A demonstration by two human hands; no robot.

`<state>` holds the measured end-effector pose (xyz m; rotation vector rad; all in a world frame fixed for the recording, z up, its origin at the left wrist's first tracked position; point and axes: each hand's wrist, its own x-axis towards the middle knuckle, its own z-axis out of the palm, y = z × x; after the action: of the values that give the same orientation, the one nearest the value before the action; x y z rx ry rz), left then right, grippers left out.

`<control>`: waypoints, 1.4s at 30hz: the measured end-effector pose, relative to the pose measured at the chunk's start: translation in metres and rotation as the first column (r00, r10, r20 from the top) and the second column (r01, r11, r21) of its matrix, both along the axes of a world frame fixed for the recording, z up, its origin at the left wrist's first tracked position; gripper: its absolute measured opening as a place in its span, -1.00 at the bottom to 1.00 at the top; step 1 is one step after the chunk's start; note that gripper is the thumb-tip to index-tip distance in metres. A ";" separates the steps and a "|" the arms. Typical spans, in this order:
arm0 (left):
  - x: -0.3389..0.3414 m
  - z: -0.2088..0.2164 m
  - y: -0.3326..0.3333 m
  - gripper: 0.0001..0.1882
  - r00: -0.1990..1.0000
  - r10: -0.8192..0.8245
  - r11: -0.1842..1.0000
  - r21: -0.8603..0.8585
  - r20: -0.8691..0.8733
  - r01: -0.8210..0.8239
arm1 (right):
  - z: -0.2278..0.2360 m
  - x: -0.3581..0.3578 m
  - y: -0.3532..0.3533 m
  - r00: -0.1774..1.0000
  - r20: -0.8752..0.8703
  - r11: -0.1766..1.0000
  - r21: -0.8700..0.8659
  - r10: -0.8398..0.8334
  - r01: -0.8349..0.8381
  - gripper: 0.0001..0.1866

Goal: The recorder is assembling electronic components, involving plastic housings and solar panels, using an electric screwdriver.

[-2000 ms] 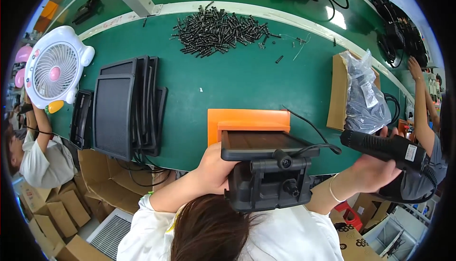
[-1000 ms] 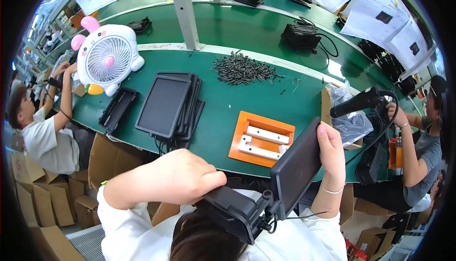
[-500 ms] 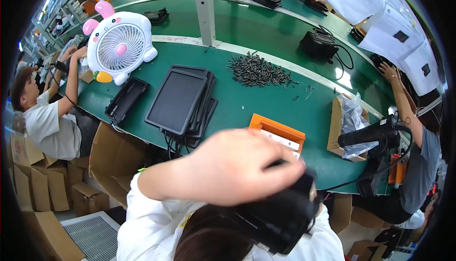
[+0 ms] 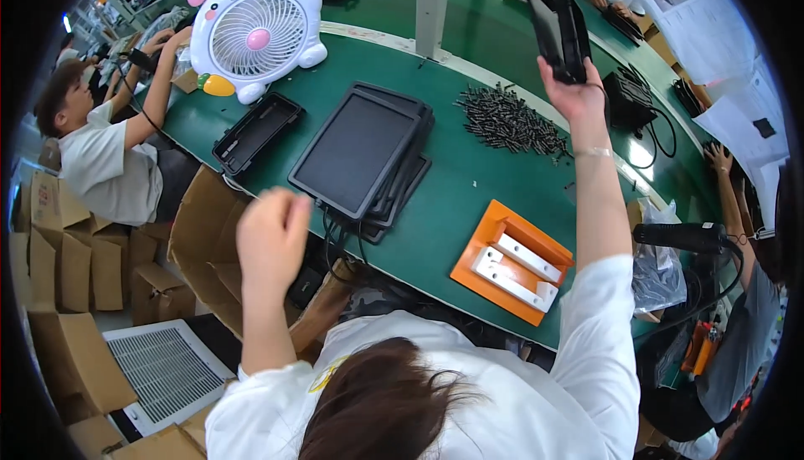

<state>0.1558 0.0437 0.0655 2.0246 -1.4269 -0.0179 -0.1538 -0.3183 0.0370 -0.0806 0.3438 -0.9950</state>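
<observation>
right grip: closed on our black panel unit, raised toward the counter's far side
left grip: curled, blurred; contents we cannot tell
step: likely passing-on
next move: probably needs steady support

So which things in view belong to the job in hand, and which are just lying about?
Likely the job's: black device in the right grip; orange stand; white blocks; stacked black panels; pile of small black parts; corded tool.

Probably just lying about: rabbit-shaped fan; cardboard box; white grille.
</observation>
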 end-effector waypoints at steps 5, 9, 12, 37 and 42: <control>-0.023 -0.035 0.020 -0.77 0.970 0.069 0.973 0.232 -0.232 -0.014 | 0.006 0.074 -0.001 0.928 -0.353 0.985 -0.162 -0.121 0.066 -0.37; -0.022 -0.026 0.012 -0.90 0.999 0.024 1.000 -0.011 0.032 -0.023 | 0.035 0.093 0.086 0.639 -0.766 0.717 -0.484 -0.070 -0.502 -0.57; -0.024 -0.006 0.007 -0.94 0.994 -0.096 0.980 -0.181 -0.051 0.085 | 0.052 0.094 0.168 0.505 -0.760 0.062 -0.575 -0.410 -0.816 -0.35; 0.194 -0.057 -0.011 -0.51 0.893 0.023 0.992 0.104 0.450 -0.078 | 0.016 -0.080 0.292 -0.167 -0.731 0.735 -0.589 -0.662 -0.337 -0.70; 0.159 -0.033 -0.030 -0.67 0.874 -0.296 0.955 0.083 0.385 0.286 | 0.011 -0.057 0.301 -0.515 -0.255 0.502 -0.753 -0.818 -0.424 -0.30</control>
<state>0.3151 0.0135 0.0323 1.8801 -1.9849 0.2610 -0.2109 -0.0177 0.0482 -2.1667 1.8623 -1.4561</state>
